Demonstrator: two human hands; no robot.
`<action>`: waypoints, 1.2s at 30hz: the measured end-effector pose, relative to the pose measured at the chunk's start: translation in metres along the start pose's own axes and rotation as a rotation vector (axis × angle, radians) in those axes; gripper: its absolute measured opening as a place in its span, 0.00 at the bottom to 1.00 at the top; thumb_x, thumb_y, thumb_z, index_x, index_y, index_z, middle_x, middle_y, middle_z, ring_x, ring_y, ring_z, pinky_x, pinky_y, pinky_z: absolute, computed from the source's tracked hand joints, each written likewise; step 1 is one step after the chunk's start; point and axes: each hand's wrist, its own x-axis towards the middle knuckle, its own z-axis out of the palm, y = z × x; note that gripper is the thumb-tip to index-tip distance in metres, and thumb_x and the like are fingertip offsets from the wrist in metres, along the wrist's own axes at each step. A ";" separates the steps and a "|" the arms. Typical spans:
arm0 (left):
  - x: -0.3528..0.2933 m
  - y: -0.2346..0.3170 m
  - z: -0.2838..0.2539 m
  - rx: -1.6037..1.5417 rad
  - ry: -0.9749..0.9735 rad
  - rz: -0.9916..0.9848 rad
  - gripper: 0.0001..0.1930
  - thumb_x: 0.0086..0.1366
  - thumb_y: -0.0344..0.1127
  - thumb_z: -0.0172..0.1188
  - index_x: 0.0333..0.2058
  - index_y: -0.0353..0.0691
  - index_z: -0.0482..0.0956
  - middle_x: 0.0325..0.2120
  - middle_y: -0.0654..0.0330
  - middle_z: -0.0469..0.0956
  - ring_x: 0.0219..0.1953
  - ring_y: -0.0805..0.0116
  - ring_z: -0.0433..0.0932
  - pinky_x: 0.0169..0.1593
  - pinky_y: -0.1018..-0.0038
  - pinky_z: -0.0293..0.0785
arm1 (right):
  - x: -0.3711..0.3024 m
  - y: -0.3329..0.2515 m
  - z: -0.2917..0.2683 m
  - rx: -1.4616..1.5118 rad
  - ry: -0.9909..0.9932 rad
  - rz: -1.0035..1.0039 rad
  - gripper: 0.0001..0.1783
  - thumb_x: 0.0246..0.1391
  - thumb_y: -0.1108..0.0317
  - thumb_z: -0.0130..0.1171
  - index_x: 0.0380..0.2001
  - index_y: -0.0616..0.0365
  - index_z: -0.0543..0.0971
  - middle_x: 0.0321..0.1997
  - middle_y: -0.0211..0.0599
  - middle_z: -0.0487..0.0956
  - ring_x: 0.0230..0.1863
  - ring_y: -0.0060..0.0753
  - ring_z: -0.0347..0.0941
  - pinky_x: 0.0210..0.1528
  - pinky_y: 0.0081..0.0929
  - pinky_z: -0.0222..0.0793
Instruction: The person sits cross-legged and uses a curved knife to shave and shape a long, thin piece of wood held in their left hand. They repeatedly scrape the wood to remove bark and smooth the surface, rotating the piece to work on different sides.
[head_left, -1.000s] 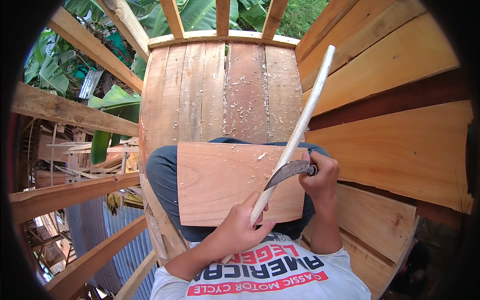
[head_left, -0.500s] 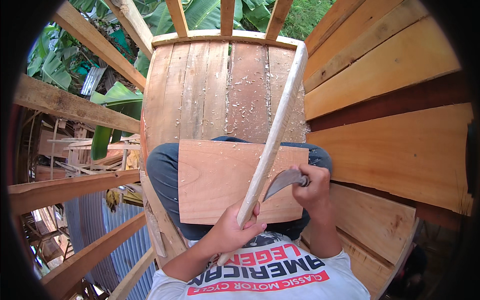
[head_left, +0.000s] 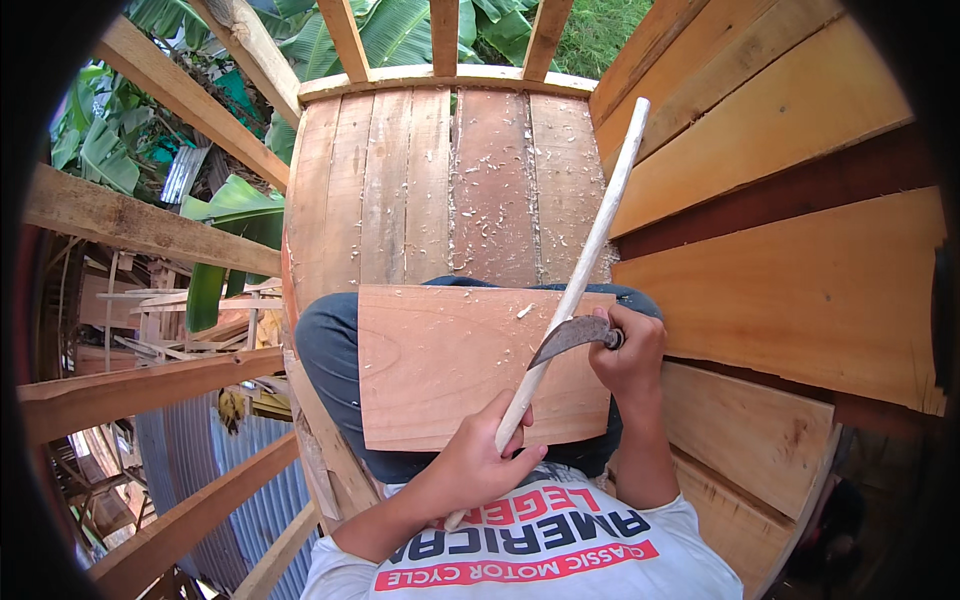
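Boldly lettered shirt — pale stick.

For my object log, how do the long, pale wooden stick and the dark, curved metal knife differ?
The long, pale wooden stick is nearly straight; the dark metal knife is curved. The stick is far longer than the knife. The left hand grips the stick; the right hand holds the knife. Both are hand-held.

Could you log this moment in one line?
Left hand: grips pale wooden stick; right hand: holds sickle-shaped knife across it; beneath: wooden board with shavings
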 end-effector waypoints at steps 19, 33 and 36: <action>-0.013 -0.021 -0.006 -0.133 0.042 0.079 0.12 0.58 0.26 0.59 0.35 0.39 0.64 0.16 0.71 0.61 0.16 0.83 0.62 0.21 0.80 0.58 | 0.015 0.023 -0.012 0.313 -0.037 0.303 0.17 0.48 0.68 0.58 0.14 0.68 0.68 0.10 0.40 0.54 0.15 0.21 0.51 0.17 0.29 0.52; 0.046 0.003 -0.015 -0.644 0.269 0.496 0.14 0.67 0.31 0.46 0.49 0.39 0.57 0.25 0.58 0.65 0.24 0.67 0.72 0.34 0.64 0.75 | -0.071 0.008 0.030 1.678 -0.623 0.569 0.33 0.55 0.34 0.46 0.22 0.58 0.65 0.12 0.24 0.59 0.11 0.16 0.56 0.13 0.16 0.50; 0.056 0.004 -0.007 -0.643 0.384 0.701 0.17 0.67 0.30 0.46 0.52 0.35 0.56 0.29 0.55 0.70 0.30 0.68 0.75 0.40 0.66 0.76 | -0.063 0.005 0.020 1.656 -0.553 0.502 0.32 0.56 0.34 0.44 0.22 0.56 0.64 0.13 0.25 0.60 0.10 0.15 0.53 0.13 0.15 0.53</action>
